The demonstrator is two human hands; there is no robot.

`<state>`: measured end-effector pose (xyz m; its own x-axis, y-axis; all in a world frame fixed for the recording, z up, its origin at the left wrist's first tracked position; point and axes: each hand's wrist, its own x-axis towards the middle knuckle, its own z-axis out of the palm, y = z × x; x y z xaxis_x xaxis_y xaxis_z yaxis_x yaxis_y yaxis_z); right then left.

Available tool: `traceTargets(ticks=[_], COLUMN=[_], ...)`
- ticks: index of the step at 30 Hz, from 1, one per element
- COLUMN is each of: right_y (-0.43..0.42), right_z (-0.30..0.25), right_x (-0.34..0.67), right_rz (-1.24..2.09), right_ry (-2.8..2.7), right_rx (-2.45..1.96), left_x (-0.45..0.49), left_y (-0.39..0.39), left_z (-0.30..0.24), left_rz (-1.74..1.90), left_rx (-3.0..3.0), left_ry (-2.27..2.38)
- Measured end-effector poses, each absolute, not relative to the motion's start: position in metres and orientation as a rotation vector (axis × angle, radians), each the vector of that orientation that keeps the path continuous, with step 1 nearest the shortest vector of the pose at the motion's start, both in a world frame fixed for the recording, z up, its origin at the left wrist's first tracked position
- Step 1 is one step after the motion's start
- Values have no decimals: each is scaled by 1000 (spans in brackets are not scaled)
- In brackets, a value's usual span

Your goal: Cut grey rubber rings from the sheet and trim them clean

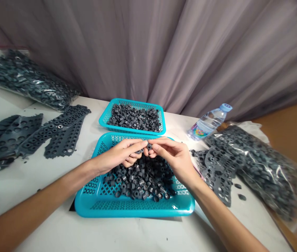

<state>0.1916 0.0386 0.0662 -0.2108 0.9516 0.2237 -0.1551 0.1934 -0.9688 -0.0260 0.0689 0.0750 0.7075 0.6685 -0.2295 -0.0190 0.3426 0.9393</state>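
Note:
Over the near blue plastic basket, my two hands meet with their fingertips close together. My right hand pinches a small dark rubber bushing between thumb and fingers. My left hand is closed, its thumb and forefinger reaching to that bushing; another dark piece shows among its curled fingers. Below them, a heap of dark grey bushings fills much of the basket, several showing round holes. Part of the heap is hidden behind my hands.
Behind stands a second blue basket of small dark parts. A water bottle leans to its right. Perforated rubber sheets lie left and right. Filled plastic bags rest at far left and right. A grey curtain hangs behind.

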Motion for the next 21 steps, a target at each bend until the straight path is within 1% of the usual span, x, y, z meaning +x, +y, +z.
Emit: traceTargets(ticks=[15,21], right_y=[39,37], right_z=[65,65], right_x=[191,192], right_rz=[1327,1165], right_ry=[-1385,-1419], right_rx=[-862,-977], left_x=[-26,-27], left_y=[69,69], left_z=[73,72], left_rz=[544,518], left_rx=[1151,1182], left_ry=[712,737])
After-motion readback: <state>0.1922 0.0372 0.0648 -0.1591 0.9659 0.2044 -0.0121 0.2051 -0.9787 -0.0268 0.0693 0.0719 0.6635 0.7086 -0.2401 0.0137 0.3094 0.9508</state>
